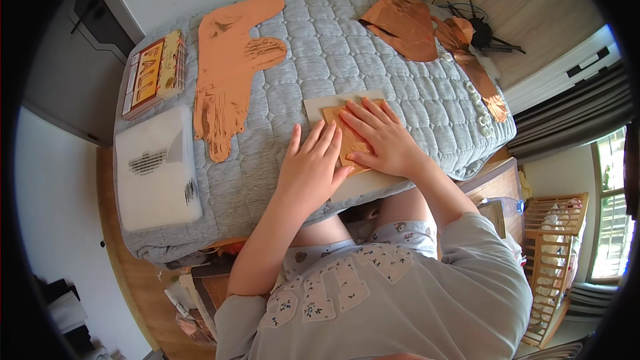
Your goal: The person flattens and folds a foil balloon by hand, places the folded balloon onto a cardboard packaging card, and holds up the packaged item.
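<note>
My right hand lies flat with its fingers spread on a small copper-orange sheet. The palm and fingers hide much of that sheet. Beneath it is a pale beige board, resting near the front edge of the bed. My left hand is stretched out at the left side of the sheet, fingertips at its edge and thumb by its lower corner. Neither hand grips anything.
A grey quilted mattress bears large copper-coloured foil pieces: one foil piece at left, another foil piece at far right. A printed box and a plastic-wrapped white stack lie leftmost. White rings and a black router sit at right.
</note>
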